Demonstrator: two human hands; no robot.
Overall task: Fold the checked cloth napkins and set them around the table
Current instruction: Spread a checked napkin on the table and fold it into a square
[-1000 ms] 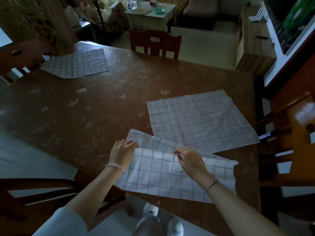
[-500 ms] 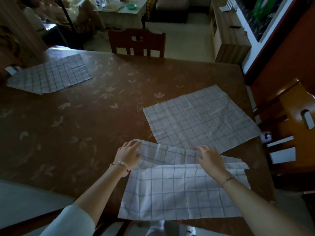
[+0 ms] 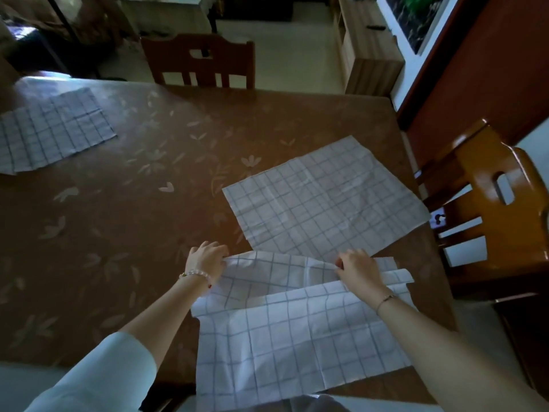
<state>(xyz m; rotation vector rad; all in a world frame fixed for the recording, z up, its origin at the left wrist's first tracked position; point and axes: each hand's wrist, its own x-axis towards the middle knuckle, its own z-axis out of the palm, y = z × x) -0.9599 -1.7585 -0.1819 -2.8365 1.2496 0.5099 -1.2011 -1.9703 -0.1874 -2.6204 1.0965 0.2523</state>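
Left grip (image 3: 206,260) and right grip (image 3: 358,267) both pinch the far edge of the near napkin (image 3: 297,337) with curled fingers. I see it partly doubled over at the near edge of the worktop (image 3: 133,203) and hanging past it. Just behind lies a flat napkin (image 3: 323,200) — a folded napkin (image 3: 53,129) sits far left.

Creased matt checked cloth napkin (image 3: 297,346), glossy brown table (image 3: 124,209) covering, perhaps vinyl, lacquered wooden chair (image 3: 487,185)
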